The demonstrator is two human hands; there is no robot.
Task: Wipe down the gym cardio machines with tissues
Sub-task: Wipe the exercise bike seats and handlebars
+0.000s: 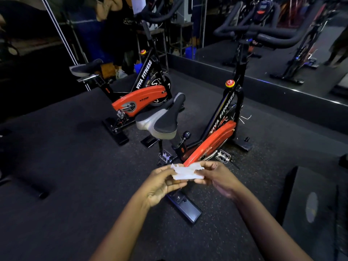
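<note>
A crumpled white tissue [186, 171] is stretched between both my hands in front of me. My left hand [163, 183] pinches its left end and my right hand [216, 178] pinches its right end. Just beyond them stands a black and orange spin bike [212, 140] with a black and grey saddle [162, 119] and black handlebars [269, 35]. A second bike of the same kind [139, 98] stands farther off to the left. Neither hand touches a bike.
Dark speckled rubber flooring [75, 176] spreads all around. A wall mirror [282, 59] with a raised dark ledge runs along the back right. A black box-like object [310, 204] sits at the near right. A person [118, 31] stands behind the far bike.
</note>
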